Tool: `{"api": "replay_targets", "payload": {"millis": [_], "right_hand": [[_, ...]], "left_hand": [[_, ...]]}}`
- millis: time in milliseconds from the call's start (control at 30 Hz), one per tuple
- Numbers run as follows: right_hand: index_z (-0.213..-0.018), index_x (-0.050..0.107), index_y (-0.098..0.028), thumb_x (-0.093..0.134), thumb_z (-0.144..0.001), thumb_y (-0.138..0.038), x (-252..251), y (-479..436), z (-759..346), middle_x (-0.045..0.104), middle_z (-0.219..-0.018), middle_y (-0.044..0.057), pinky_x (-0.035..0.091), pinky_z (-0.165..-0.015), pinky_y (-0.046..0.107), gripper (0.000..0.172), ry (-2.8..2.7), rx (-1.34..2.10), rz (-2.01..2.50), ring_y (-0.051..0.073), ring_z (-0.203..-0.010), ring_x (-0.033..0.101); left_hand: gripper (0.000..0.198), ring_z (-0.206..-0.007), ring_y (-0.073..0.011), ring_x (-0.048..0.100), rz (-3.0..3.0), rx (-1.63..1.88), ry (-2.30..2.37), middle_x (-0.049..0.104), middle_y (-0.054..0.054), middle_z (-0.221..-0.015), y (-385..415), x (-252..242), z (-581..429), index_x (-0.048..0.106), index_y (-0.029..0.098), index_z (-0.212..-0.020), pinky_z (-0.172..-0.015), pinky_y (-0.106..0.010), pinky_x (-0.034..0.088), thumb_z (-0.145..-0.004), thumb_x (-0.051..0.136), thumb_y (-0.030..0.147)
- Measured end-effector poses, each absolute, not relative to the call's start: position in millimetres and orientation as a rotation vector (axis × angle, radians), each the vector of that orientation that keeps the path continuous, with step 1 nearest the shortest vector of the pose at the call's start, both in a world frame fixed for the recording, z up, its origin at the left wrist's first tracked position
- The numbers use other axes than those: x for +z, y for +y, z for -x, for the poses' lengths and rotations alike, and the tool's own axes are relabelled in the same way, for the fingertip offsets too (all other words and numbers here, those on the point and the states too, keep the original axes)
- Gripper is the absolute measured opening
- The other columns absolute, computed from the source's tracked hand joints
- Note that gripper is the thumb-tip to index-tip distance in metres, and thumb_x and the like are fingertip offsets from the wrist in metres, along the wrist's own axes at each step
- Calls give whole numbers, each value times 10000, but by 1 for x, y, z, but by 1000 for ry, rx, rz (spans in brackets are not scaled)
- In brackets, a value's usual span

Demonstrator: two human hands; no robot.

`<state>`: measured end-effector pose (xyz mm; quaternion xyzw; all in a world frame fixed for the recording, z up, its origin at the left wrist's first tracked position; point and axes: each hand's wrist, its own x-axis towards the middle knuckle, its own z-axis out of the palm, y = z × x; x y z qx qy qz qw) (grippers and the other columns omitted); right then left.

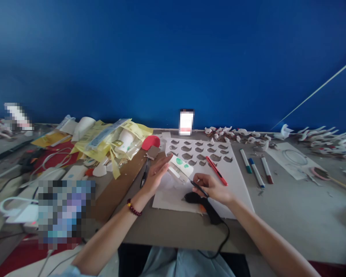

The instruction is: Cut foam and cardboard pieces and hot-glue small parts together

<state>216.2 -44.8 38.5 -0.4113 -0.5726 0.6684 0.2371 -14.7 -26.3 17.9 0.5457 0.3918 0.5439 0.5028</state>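
My left hand steadies a white paper cup with green dots, its fingers stretched along the cup's left side. The cup lies tilted, and a pale band or cut opening shows on its near side. In my right hand is a slim dark pen-like tool, pinched between thumb and fingers, its tip close to the cup. Whether the tip touches is too blurred to tell. Below both hands a black hot glue gun rests on a white board, its cord running off the table's near edge.
Bird-shaped cut-outs and a red utility knife lie on the board. Markers are to the right. Left are yellow plastic bags, brown cardboard and cables. A phone stands against the blue wall.
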Motion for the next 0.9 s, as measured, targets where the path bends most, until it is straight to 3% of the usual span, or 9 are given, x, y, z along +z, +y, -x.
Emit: {"api": "replay_targets", "payload": {"millis": [233, 500, 733, 900], "right_hand": [[-708, 442, -186, 768, -644, -485, 38, -45, -216, 480, -519, -77, 246, -450, 194, 447, -1576, 1823, 1149, 49, -466, 375], [-717, 463, -183, 751, -662, -496, 37, -45, -217, 512, -552, -61, 276, -453, 194, 429, -1587, 1798, 1164, 56, -483, 400], [-751, 464, -183, 719, -713, -470, 34, -45, -220, 464, -511, -82, 231, -429, 193, 386, -1505, 1887, 1048, 42, -436, 341], [-789, 487, -174, 672, -759, -451, 35, -45, -222, 482, -531, -67, 239, -440, 196, 335, -1504, 1900, 984, 53, -453, 384]], "left_hand": [[375, -1271, -264, 487, -1264, 1331, 958, 593, -72, -1313, -25, 17, 14, 660, 235, -1172, -1086, -390, 360, -841, 604, 404], [367, -1118, -245, 594, -1170, 1395, 937, 646, -74, -1207, -26, 21, 12, 656, 220, -1132, -948, -338, 470, -803, 657, 383], [344, -1137, -235, 576, -1172, 1495, 989, 639, -67, -1202, -25, 24, 11, 658, 239, -1113, -985, -364, 448, -799, 656, 380], [360, -1171, -234, 548, -1053, 1596, 1060, 609, -60, -1255, -22, 24, 13, 645, 243, -1119, -941, -335, 470, -796, 656, 400]]}}
